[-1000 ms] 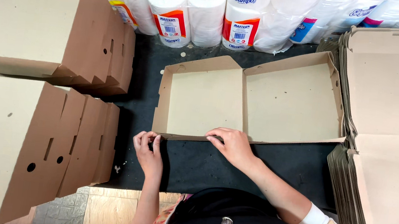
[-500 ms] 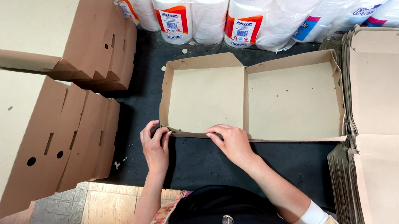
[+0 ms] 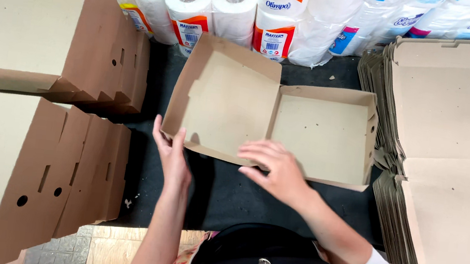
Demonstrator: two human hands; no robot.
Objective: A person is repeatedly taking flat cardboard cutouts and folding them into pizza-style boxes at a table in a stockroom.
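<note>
Lying open on the dark mat, the brown cardboard box (image 3: 317, 132) runs long from left to right, and its lid half tips up on the left. I see my left hand (image 3: 172, 155) with fingers straight and spread, pressing the lid's near corner. My right hand (image 3: 275, 169) rests loosely open on the box's near edge, gripping nothing. Past my fingertips stand white paper rolls (image 3: 213, 8) with red and orange labels. Flat box sheets (image 3: 453, 133) pile up beside my right fingers.

The left hand (image 3: 172, 155) touches the near-left edge of an open cardboard box (image 3: 272, 115); the right hand (image 3: 277, 169) rests on its front rim.
</note>
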